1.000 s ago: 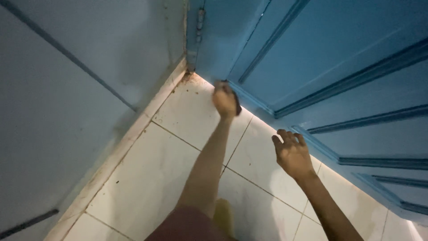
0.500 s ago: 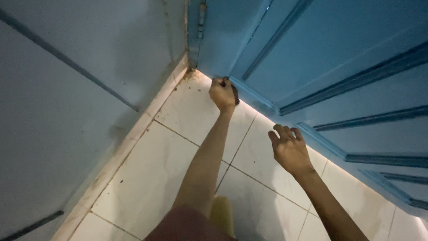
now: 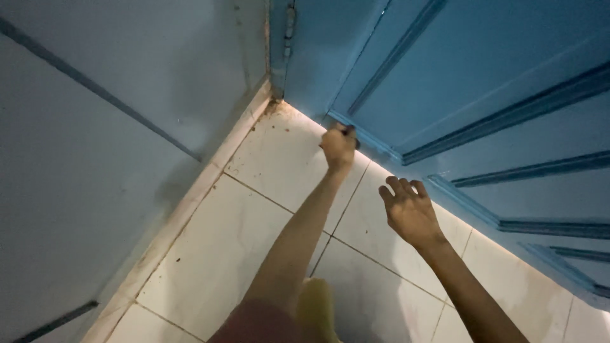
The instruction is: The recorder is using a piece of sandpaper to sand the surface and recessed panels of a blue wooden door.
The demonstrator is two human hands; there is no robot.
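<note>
Left hand (image 3: 338, 145) has shifted right along the foot of the blue door (image 3: 483, 82) since the two earlier frames; it was closer to the hinge corner, now sits near frame centre, slightly above the middle. Right hand (image 3: 410, 211) has crept up and a bit left over the same span.

Left hand: closed fist around a small dark object (image 3: 349, 131), only a sliver showing above the knuckles. Can't tell what the object is. Fist and object are pressed to the door's bottom edge, where the lowest raised moulding meets the floor. Forearm runs from bottom centre up to the fist.

Right hand: fingers spread and loosely curled, palm down, holding nothing. It hovers over the white floor tiles (image 3: 254, 222), right of centre, near the door's lower edge; can't tell if it touches the tile.

Surroundings: door fills the upper right, panelled with raised strips; a thin line of light shows under it. Hinge (image 3: 289, 25) at top centre. Pale blue-grey wall (image 3: 108, 114) takes the left side, with a light skirting strip (image 3: 184, 209) running diagonally down to lower left. Brown specks on the tiles near the corner at upper centre. Yellow item (image 3: 318, 308) at bottom centre, partly hidden by the arm.
</note>
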